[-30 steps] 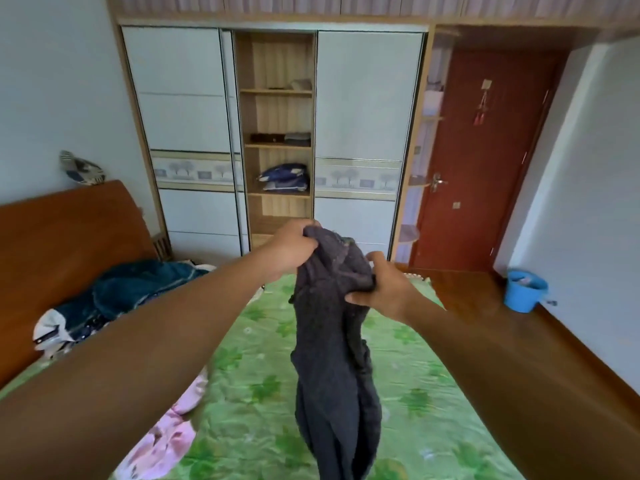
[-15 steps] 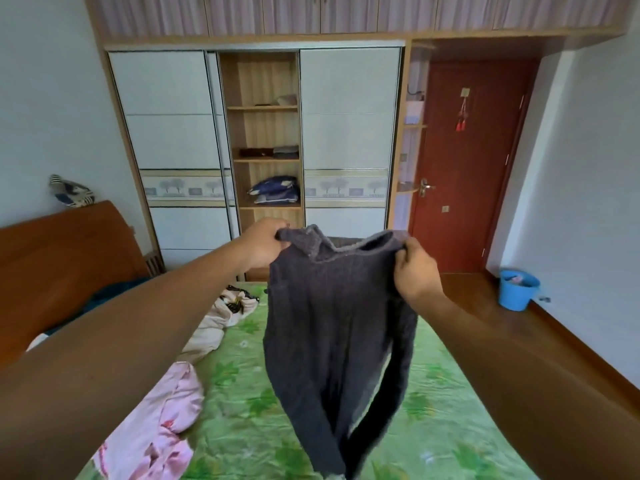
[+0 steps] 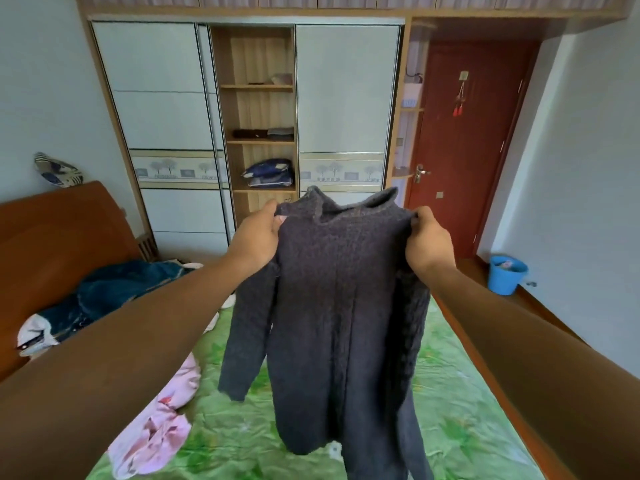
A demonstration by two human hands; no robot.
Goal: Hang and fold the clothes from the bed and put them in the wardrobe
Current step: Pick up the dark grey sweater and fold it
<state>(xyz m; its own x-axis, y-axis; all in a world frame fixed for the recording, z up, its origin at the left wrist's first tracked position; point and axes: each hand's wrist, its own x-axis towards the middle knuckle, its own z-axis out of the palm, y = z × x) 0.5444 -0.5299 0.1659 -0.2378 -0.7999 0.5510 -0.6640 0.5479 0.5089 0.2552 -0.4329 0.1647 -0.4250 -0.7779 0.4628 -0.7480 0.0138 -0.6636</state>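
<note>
Sweater point(image 3: 339, 306) up in the air, dark knit hanging full length over the bed point(image 3: 467, 410), left hand point(image 3: 258, 233) and right hand point(image 3: 429, 240) held apart, each pinching a shoulder beside the collar. Wardrobe point(image 3: 346, 98) at twelve o'clock stands open with folded piles point(image 3: 268, 173) on its shelves, so some work looks done. Plenty left, I'd say: this one is not yet folded, a pink garment point(image 3: 162, 424) lies at seven o'clock and a blue denim heap point(image 3: 117, 292) at nine.

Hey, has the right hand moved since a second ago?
Yes. The right hand has shifted rightward, from below the white wardrobe door to the lower left corner of the red door, pulling the dark sweater wide.
</note>
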